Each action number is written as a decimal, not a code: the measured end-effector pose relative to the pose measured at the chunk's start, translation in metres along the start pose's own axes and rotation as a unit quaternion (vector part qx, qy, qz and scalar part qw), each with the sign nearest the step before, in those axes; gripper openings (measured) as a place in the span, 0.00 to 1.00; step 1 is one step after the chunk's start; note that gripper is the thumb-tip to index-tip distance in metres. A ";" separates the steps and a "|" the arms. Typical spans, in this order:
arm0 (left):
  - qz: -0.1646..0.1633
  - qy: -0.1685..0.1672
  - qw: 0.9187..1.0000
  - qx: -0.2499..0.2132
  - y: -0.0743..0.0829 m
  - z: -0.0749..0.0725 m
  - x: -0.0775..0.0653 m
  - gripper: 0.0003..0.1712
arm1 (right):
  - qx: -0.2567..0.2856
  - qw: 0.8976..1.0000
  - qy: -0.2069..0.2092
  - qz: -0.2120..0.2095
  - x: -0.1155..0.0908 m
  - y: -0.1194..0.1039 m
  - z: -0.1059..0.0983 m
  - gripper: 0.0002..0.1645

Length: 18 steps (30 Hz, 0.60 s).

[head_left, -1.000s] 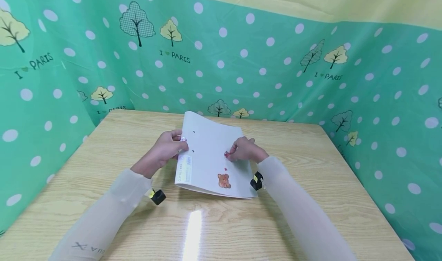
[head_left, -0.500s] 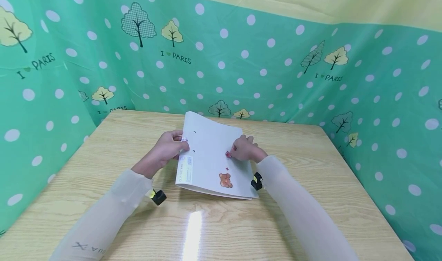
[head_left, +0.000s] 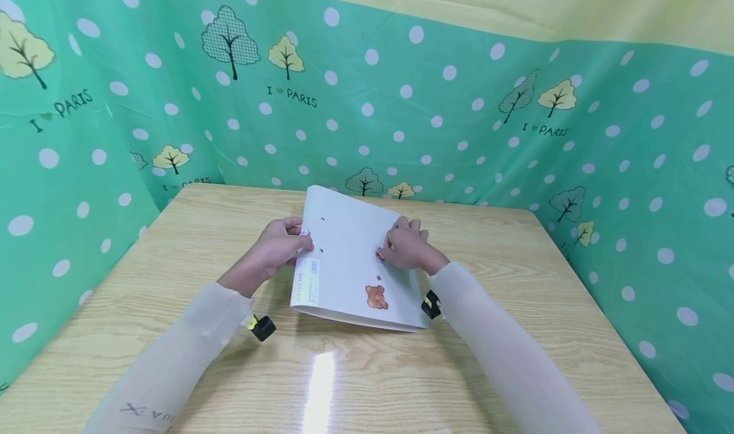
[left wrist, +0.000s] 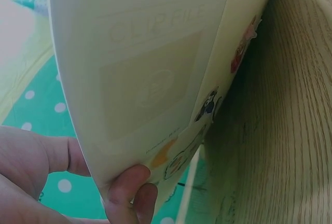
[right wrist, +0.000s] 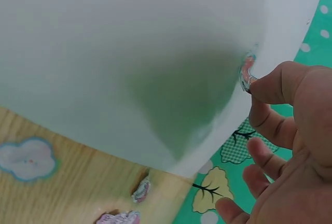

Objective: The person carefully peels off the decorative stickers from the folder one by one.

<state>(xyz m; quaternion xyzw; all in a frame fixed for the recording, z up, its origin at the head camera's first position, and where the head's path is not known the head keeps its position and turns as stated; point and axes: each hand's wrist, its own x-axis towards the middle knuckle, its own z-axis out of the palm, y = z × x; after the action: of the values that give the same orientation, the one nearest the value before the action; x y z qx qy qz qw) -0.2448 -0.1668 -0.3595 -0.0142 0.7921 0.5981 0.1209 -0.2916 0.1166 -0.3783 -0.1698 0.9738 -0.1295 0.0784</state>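
A bright strip of light (head_left: 318,396) shines on the near part of the wooden counter (head_left: 229,389); two pale sleeves (head_left: 189,338) reach over it; in the middle is a white folder (head_left: 344,262), tilted, with its left side up off the wood; a brown bear sticker (head_left: 376,297) is low on its front, with a tiny red mark (head_left: 379,278) just past that; the hands are apart; the right hand (head_left: 408,246) pinches a little red sticker (right wrist: 247,71) at the front; the left hand (head_left: 281,243) grips the folder's left side; behind hangs a green cloth (head_left: 373,137) with white dots.
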 end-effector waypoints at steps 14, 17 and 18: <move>0.000 0.002 1.000 0.001 0.000 0.000 0.000 0.43 | 0.013 1.000 0.023 -0.004 -0.012 0.011 -0.014 0.17; 0.000 0.001 1.000 -0.002 0.000 -0.001 0.000 0.43 | 0.004 1.000 0.017 -0.003 -0.014 0.018 -0.018 0.17; -0.001 0.000 1.000 -0.003 0.000 -0.001 0.000 0.43 | 0.003 1.000 0.014 0.000 -0.014 0.021 -0.019 0.17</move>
<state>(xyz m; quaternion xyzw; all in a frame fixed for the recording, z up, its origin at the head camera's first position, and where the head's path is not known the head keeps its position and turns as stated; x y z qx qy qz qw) -0.2447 -0.1675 -0.3598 -0.0154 0.7906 0.6001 0.1210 -0.2888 0.1447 -0.3639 -0.1677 0.9744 -0.1349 0.0652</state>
